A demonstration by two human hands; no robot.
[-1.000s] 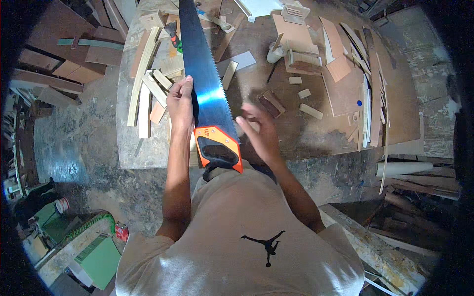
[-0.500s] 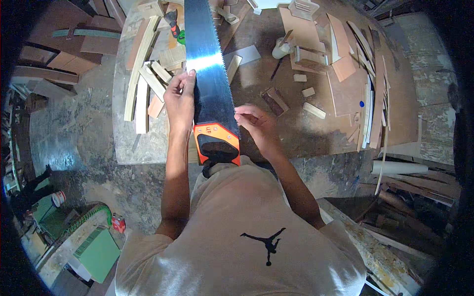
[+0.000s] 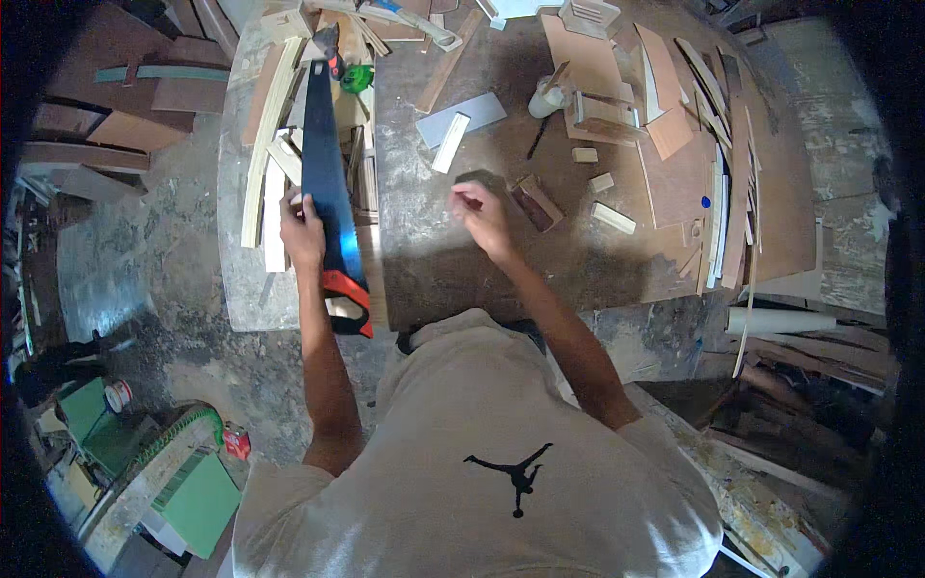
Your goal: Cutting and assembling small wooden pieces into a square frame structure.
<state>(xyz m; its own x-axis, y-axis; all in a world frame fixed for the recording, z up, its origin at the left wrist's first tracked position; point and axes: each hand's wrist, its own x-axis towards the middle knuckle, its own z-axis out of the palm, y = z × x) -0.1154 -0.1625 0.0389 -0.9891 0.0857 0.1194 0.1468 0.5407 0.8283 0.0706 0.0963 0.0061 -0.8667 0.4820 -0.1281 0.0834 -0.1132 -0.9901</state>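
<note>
My left hand (image 3: 303, 231) grips a handsaw by its blade, thumb on the face and fingers behind the left edge. The handsaw (image 3: 330, 178) has a long dark blade and an orange-red and black handle (image 3: 347, 303) toward me. It lies over or just above the wood strips at the table's left side; whether it touches them I cannot tell. My right hand (image 3: 482, 220) hovers over the middle of the table, fingers loosely curled with a gap to the thumb, nothing visible in it. Near it are a pale wood strip (image 3: 451, 143) and a brown wood block (image 3: 537, 203).
A green tape measure (image 3: 357, 78) and a grey flat plate (image 3: 480, 114) lie on the worktable (image 3: 424, 260). A white cup (image 3: 547, 99) with a stick in it stands farther back. Small wood blocks (image 3: 601, 182) and long boards (image 3: 723, 173) occupy the right side.
The handsaw has moved left and away from my body, turning to show a darker face. My right hand has come away from its toothed edge and is now apart from it.
</note>
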